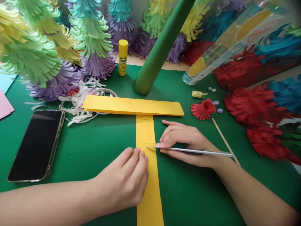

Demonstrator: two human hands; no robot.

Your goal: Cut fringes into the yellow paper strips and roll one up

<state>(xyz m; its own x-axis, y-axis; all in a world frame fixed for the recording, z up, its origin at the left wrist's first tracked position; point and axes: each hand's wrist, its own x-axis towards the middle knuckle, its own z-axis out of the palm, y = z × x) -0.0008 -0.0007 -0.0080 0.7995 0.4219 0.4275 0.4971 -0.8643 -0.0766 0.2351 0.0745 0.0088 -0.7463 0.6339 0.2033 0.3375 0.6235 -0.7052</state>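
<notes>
A long yellow paper strip (147,175) runs toward me over the green table, with several short cuts across its upper part. My left hand (128,179) is closed, its fingertips pressed together on the strip's left side and its thumb hidden. Held between the thumb and fingers of my right hand (185,141) is a slim silver craft knife (178,149), its fine tip on the strip just below the cuts. Across the strip's far end lies a folded yellow paper band (134,106).
A black phone (36,146) lies left, near white paper shreds (77,94). Behind stand a yellow glue stick (123,58), a leaning green tube (162,47) and fringed paper cones (92,40). A red paper curl (204,108) and thin wooden stick (224,139) lie right.
</notes>
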